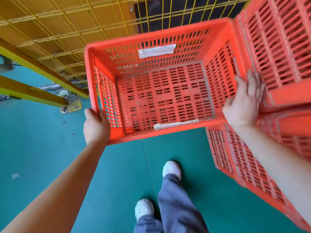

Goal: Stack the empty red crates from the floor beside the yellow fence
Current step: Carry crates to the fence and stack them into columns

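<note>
Both hands carry one empty red crate (165,91) above the green floor (42,132), yellow fence (50,31) just behind. Grip: left hand (96,125) curls round the near-left rim; right hand (244,105) presses straight-fingered on the right wall, prob. steadying it level for the stack (282,47) alongside.

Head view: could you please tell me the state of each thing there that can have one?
Carried crate: empty, upright, held clear of the floor.
Left hand: grips the crate's near-left corner.
Right hand: fingers straight, pressing its right wall.
Crate stack: standing on the right, beside the carried crate.
</note>
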